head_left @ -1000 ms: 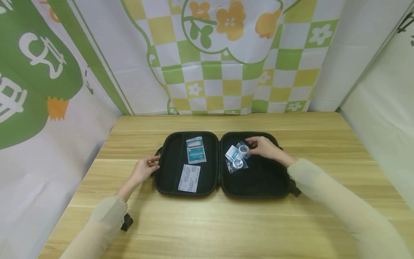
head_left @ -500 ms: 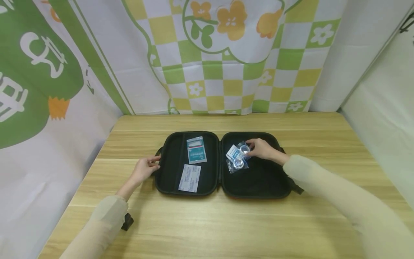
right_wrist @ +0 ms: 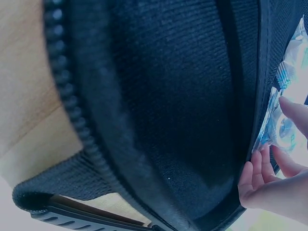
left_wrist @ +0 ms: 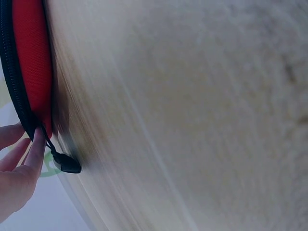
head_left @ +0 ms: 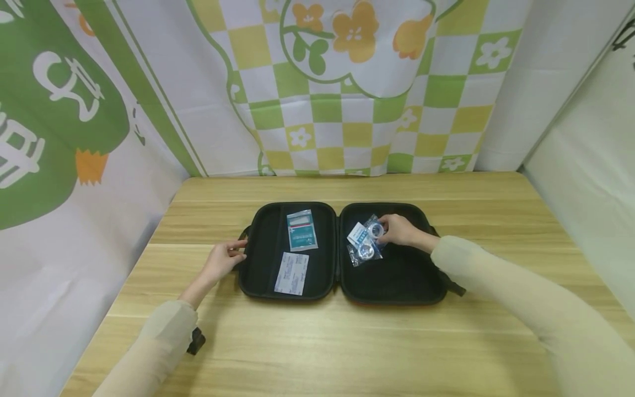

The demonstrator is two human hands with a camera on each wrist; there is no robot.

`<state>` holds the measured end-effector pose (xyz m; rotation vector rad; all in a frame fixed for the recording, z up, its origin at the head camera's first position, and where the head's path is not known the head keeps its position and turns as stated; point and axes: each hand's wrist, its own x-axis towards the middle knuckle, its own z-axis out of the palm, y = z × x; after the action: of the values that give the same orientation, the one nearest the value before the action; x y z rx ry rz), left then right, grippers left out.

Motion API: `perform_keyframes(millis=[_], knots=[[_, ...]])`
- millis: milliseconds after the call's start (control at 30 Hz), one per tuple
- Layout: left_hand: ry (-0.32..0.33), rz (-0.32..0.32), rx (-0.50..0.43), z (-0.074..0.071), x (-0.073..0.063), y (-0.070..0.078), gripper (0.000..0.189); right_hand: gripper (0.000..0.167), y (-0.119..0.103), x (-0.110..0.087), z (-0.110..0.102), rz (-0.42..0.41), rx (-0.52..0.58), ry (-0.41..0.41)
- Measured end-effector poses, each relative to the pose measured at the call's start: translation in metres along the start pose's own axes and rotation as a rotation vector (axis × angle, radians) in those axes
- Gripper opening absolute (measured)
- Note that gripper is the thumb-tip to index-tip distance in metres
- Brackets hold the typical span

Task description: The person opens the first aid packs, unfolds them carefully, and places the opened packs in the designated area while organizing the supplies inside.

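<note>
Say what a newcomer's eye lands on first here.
Probably the open case, its black inside dark against the middle of the pale wooden table. Next, likely the right hand, pinching a clear packet with a white ring in the case's right half, while the left hand touches the left half's outer edge. Behind the table hangs a bright green-and-yellow checked cloth with orange flowers.

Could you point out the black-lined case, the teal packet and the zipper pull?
Black-lined case [head_left: 397, 281]: head view, bare lining, right half.
Teal packet [head_left: 303, 237]: head view, teal print below the red stripe.
Zipper pull [left_wrist: 67, 163]: left wrist view, black tab end.
</note>
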<state>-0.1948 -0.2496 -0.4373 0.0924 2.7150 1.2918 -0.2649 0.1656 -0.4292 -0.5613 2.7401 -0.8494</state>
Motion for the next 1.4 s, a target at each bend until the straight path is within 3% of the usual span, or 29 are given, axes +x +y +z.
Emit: perform_keyframes(millis=[567, 867, 1400], knots=[[-0.004, -0.015, -0.001, 0.001, 0.001, 0.000, 0.038, 0.034, 0.007, -0.007, -0.015, 0.032, 0.134, 0.049], [-0.005, -0.010, -0.007, 0.001, 0.000, -0.001, 0.038, 0.033, 0.008, -0.022, -0.033, 0.076, 0.338, 0.047], [-0.006, -0.030, -0.005, 0.000, 0.003, -0.003, 0.038, 0.034, 0.010, -0.058, -0.055, 0.112, 0.366, -0.034]])
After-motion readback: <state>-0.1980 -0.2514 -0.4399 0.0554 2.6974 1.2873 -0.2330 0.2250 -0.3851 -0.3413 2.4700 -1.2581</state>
